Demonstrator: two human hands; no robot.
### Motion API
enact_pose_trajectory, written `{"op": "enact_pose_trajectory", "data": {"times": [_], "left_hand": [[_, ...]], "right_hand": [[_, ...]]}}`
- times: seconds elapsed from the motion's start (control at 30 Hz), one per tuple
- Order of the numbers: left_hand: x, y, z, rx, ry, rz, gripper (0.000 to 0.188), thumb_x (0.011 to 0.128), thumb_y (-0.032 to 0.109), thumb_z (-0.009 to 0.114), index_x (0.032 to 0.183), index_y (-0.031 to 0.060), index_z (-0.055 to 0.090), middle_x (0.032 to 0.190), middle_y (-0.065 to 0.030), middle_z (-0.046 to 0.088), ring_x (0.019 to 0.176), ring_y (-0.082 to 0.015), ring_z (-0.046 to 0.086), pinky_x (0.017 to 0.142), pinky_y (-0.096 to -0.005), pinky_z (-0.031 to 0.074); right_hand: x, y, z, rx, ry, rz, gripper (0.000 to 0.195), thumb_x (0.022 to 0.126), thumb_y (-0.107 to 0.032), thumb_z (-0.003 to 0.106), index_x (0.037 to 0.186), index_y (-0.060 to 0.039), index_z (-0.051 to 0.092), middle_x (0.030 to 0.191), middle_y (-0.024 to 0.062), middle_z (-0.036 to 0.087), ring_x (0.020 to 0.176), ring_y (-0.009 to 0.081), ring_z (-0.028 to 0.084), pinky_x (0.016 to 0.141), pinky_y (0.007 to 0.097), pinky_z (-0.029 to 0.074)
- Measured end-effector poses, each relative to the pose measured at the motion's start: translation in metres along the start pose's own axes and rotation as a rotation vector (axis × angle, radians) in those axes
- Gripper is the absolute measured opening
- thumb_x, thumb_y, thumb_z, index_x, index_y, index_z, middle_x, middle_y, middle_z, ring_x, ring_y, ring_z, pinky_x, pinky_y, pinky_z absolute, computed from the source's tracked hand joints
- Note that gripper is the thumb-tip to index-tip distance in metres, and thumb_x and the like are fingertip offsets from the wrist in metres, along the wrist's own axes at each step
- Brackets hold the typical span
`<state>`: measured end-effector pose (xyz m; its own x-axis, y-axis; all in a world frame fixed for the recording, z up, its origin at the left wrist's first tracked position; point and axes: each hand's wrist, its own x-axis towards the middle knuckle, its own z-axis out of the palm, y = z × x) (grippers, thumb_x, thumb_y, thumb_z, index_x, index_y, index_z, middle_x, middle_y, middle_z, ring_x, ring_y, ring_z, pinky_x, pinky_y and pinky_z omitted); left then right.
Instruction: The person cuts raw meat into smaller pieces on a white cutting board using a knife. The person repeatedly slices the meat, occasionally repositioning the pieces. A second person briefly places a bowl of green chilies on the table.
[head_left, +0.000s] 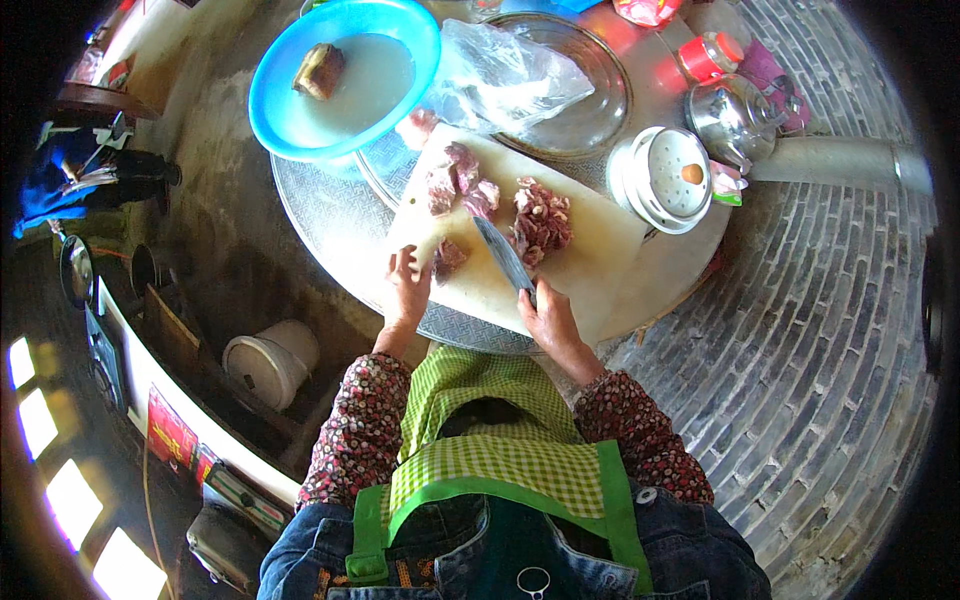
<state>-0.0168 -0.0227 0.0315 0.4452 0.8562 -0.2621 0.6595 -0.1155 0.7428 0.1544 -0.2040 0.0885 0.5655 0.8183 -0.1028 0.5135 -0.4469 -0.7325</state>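
Observation:
My right hand (551, 319) grips the handle of a kitchen knife (501, 251), its blade slanting up and left over a white cutting board (592, 292). Just right of the blade lies a heap of cut raw meat (541, 221). Larger chunks of raw meat (459, 180) rest toward the board's far left part. At the board's left edge is my left hand (407, 285), fingers apart and slightly curled. It is beside a single small piece of meat (449, 259); whether a fingertip touches it I cannot tell.
A blue basin (262, 112) with cloudy water and a chunk stands at the back left. Behind the board lie a clear plastic bag (510, 71) and a round glass lid (600, 131). To the right are a white perforated lid (664, 180), a metal kettle (727, 112) and a red jar (701, 58).

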Motion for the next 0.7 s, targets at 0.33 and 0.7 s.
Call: {"op": "enact_pose_trajectory", "data": {"times": [0.33,0.7], "left_hand": [[-0.021,0.011,0.021,-0.025,-0.001,0.156,0.053,0.072,0.008,0.076,0.121,0.0050,0.056,0.117,-0.0172,0.055,0.106,-0.0375,0.055,0.090,-0.0447,0.048],[0.013,0.016,0.014,0.081,0.071,0.701,0.026,0.076,0.004,0.074,0.101,0.0043,0.068,0.107,-0.0088,0.063,0.099,-0.0283,0.061,0.085,-0.0368,0.051]], "right_hand": [[0.018,-0.001,0.027,-0.092,-0.110,-0.008,0.021,0.092,-0.018,0.059,0.089,-0.0007,0.047,0.069,0.0239,0.058,0.064,0.0446,0.059,0.056,0.0521,0.047],[0.035,-0.033,0.011,-0.280,-0.184,-0.176,0.017,0.090,-0.013,0.060,0.088,-0.0031,0.047,0.073,0.0167,0.057,0.061,0.0348,0.061,0.052,0.0435,0.050]]}}
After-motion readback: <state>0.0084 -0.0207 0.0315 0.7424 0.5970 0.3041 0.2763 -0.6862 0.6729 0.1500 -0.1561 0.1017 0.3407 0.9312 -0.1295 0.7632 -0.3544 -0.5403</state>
